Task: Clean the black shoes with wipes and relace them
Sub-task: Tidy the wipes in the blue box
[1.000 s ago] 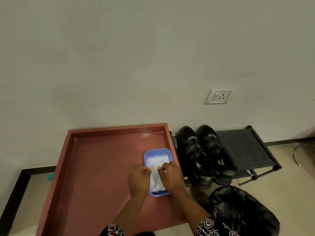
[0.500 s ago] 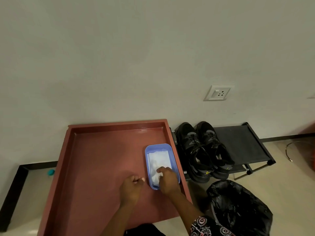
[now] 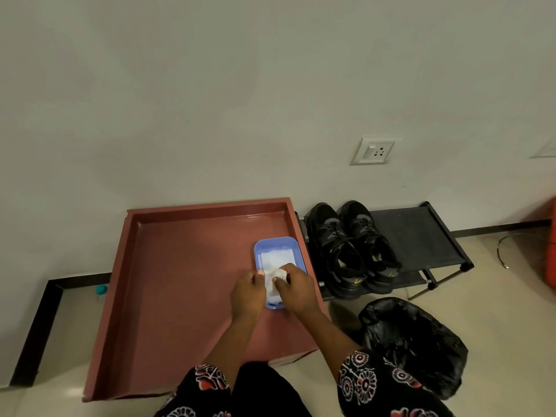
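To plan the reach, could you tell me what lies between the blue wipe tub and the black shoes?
Head view: only the red tray's raised right wall and the shoe rack's edge separate tub and shoes.

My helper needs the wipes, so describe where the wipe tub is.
Find the big red tray on the floor by the wall. Near its right edge, beside the black shoes, sits the tub: small, lilac-blue, with white wipes inside.

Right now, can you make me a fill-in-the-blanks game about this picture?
1. Both hands, the left hand and the right hand, pinch a white ____.
2. The wipes lie in a small ____ container on the red tray.
3. The black shoes sit on a low black ____.
4. The black bag lies on the ____.

Missing words: wipe; blue; rack; floor
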